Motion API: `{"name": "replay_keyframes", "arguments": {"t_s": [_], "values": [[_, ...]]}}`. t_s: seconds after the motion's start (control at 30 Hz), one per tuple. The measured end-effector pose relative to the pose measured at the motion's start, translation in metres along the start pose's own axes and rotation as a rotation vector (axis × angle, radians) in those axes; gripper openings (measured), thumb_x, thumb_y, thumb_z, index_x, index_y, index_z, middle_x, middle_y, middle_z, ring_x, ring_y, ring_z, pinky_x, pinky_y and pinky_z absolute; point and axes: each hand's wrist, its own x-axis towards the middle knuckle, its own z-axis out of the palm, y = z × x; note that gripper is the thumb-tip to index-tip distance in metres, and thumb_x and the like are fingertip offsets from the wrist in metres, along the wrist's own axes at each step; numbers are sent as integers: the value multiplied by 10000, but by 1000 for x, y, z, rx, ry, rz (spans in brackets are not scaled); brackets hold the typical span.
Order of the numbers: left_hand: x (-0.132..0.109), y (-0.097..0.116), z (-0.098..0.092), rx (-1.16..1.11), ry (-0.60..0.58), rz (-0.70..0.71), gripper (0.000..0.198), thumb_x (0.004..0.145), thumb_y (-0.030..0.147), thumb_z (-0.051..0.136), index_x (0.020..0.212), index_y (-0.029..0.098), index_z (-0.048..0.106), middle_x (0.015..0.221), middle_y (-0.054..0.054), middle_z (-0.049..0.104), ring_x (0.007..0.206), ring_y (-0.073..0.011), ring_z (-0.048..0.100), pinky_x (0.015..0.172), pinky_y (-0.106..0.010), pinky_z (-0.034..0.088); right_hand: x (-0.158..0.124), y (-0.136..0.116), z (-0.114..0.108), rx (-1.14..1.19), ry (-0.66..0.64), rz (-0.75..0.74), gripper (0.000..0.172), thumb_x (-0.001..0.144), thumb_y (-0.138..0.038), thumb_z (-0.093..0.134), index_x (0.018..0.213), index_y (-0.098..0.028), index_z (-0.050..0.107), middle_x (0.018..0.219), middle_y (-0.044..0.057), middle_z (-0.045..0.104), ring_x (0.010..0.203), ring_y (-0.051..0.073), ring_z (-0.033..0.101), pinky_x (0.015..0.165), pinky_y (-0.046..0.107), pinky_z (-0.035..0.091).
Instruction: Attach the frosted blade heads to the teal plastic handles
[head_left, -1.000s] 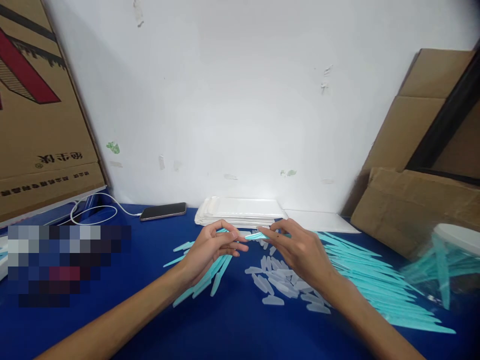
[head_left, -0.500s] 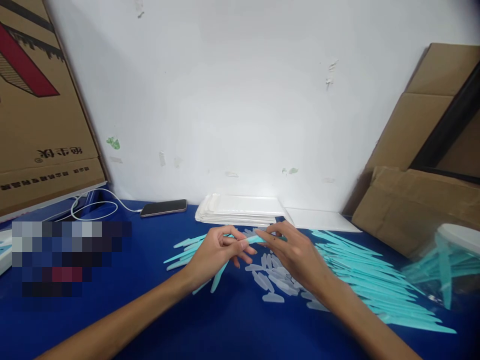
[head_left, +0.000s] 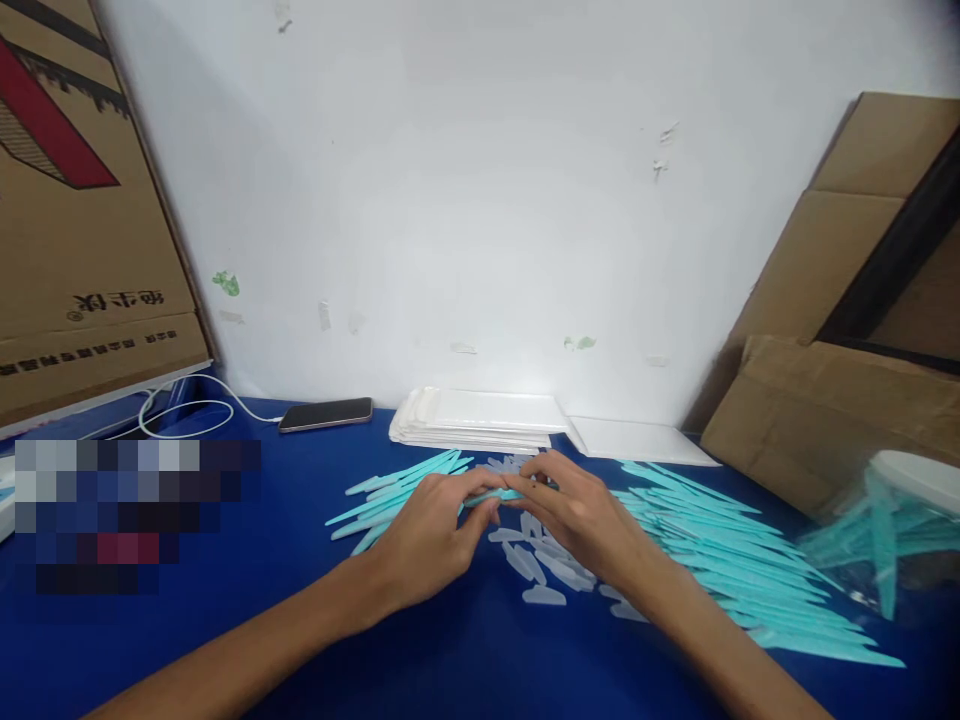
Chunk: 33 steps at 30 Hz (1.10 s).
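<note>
Between my two hands lies a turquoise eyebrow razor [head_left: 501,495], mostly covered by fingers. My left hand [head_left: 442,525] pinches its left end between thumb and fingers. My right hand [head_left: 574,500] is closed on the other end, fingertips almost touching those of the left. Below the hands, translucent blade caps [head_left: 559,565] are scattered on the blue table. Left of them is a small fan of turquoise razors [head_left: 386,500], partly behind my left hand. A larger heap of the same razors [head_left: 742,550] lies to the right, beside my right forearm.
White padded envelopes [head_left: 480,415] are stacked by the wall, with another flat white one [head_left: 637,440] beside them. A phone [head_left: 326,414] with a white cable lies at back left. Cardboard boxes [head_left: 97,250] flank both sides. A clear bag of razors [head_left: 885,540] stands far right.
My left hand has turned over the razor, its fingers now curled closer together. Both hands have drawn nearer each other, and less of the razor shows.
</note>
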Motion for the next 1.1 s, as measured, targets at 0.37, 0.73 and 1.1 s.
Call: {"name": "replay_keyframes", "arguments": {"t_s": [0.37, 0.73, 1.1], "values": [[0, -24, 2, 577, 76, 194, 164, 1012, 259, 462, 997, 201, 615, 939, -45, 647, 875, -217, 570, 744, -337, 450, -3, 17, -7, -79, -176, 153, 300, 1041, -376, 449, 1048, -225, 709, 836, 16, 691, 732, 137, 647, 592, 247, 442], [4, -20, -13, 1025, 8, 41, 364, 892, -8, 371, 1108, 138, 625, 982, -140, 641, 924, -283, 584, 803, -405, 482, -7, 43, -30, -381, -216, 651, 369, 1051, -402, 368, 1088, -243, 699, 1001, 58, 726, 852, 211, 672, 610, 290, 425], [-1, -23, -12, 1108, -2, -276, 302, 819, 7, 413, 934, 94, 679, 860, -175, 660, 775, -277, 652, 570, -308, 483, -69, 110, -34, -494, -724, 1198, 329, 965, -324, 469, 1139, -165, 699, 1099, 194, 710, 1017, 359, 673, 742, 416, 470]]}}
